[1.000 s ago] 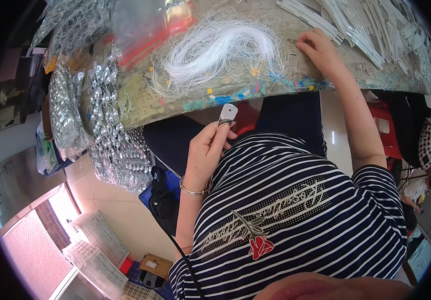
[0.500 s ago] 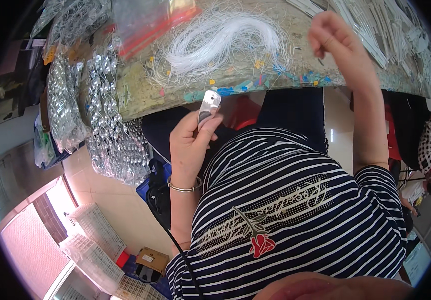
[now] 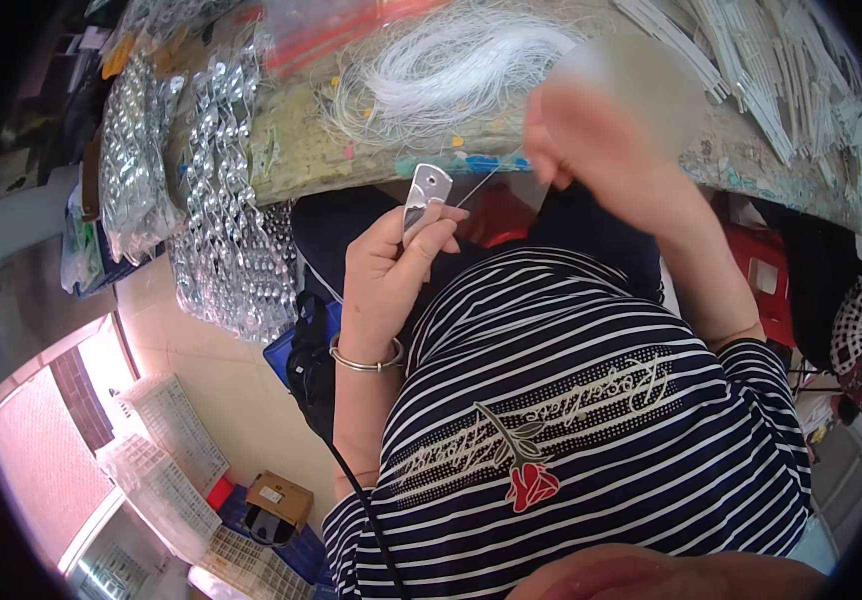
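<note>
In my left hand a small shiny metal plate stands upright, pinched between thumb and fingers, with a round hole near its top end. A thin white string slants from beside the left fingertips up toward my right hand. The right hand is smeared by motion, but its fingers look drawn together at the string's upper end. Whether the string passes through the plate's hole I cannot tell. Beyond both hands, a loose bundle of white strings lies on the worn workbench.
Twisted silver strips hang over the bench's left side, beside plastic-wrapped ones. Long white strips are heaped at the far right. A red stool is below the bench; another person's checked sleeve shows at the right. White crates stand lower left.
My right hand has swept left and down, closer to my left hand. The slanting string now shows between them. My left hand still grips the metal plate, at nearly the same place.
</note>
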The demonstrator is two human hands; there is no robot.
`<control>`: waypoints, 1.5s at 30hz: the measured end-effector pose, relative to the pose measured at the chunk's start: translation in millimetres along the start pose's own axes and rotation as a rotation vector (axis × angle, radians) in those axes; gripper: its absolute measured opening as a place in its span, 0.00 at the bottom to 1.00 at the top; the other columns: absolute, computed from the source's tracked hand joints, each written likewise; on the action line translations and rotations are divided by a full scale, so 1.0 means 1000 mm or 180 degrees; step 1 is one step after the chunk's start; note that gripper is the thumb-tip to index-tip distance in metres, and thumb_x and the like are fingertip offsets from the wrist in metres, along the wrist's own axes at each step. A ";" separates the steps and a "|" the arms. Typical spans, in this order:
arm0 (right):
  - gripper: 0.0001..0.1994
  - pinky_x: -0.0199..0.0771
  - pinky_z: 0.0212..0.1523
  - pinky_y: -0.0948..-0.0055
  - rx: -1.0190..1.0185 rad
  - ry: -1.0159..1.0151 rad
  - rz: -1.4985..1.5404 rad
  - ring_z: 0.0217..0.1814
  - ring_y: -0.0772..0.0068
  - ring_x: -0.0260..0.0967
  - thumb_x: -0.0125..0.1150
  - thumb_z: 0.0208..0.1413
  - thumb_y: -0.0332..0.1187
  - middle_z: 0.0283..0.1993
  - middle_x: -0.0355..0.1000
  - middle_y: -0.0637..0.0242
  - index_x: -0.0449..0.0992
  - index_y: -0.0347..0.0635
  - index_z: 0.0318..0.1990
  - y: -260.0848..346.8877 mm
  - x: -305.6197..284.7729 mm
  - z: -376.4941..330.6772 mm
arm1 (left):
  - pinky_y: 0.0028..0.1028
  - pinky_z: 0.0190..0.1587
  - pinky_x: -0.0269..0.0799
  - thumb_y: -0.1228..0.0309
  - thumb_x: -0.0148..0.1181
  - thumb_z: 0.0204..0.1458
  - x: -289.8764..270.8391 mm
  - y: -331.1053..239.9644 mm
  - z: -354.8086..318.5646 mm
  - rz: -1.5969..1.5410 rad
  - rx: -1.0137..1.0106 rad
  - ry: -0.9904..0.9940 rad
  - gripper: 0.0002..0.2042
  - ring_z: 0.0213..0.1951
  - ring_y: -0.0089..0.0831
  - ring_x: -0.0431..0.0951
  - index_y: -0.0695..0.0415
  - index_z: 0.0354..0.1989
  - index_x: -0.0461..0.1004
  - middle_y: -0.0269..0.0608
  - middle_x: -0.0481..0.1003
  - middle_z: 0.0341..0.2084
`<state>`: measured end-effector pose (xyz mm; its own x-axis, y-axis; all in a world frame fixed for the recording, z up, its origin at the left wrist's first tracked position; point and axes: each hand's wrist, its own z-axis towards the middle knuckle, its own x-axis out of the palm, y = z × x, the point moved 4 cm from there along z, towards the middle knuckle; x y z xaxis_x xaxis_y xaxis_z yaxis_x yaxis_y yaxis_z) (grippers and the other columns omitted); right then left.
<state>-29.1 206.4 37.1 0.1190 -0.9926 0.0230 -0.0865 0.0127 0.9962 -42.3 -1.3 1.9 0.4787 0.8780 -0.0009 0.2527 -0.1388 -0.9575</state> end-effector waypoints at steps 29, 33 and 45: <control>0.06 0.70 0.34 0.84 0.0602 0.0648 -0.0607 0.31 0.84 0.69 0.53 0.58 0.29 0.27 0.72 0.70 0.73 0.35 0.37 -0.034 0.041 0.008 | 0.13 0.22 0.57 0.68 0.57 0.54 -0.007 0.017 0.004 -0.0014 -0.0275 -0.0308 0.09 0.20 0.10 0.63 0.59 0.39 0.77 0.28 0.74 0.21; 0.06 0.68 0.32 0.84 0.0498 0.0335 -0.0070 0.29 0.85 0.68 0.51 0.59 0.29 0.26 0.70 0.71 0.71 0.36 0.36 -0.030 0.034 0.008 | 0.14 0.23 0.57 0.70 0.49 0.58 -0.007 0.025 0.008 -0.0468 -0.0242 -0.0203 0.12 0.23 0.12 0.64 0.62 0.46 0.72 0.33 0.73 0.29; 0.05 0.65 0.32 0.86 0.0610 0.0095 -0.0136 0.29 0.87 0.64 0.51 0.60 0.31 0.26 0.68 0.74 0.70 0.39 0.37 -0.038 0.032 0.008 | 0.14 0.28 0.65 0.69 0.45 0.60 0.000 0.027 0.006 -0.0568 -0.0049 -0.0054 0.18 0.29 0.14 0.64 0.57 0.59 0.63 0.32 0.71 0.33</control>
<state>-30.4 173.3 -0.6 0.1558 -0.9877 -0.0136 -0.2672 -0.0554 0.9620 -40.4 -1.9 -25.7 0.4108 0.8969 0.1637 0.3454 0.0131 -0.9384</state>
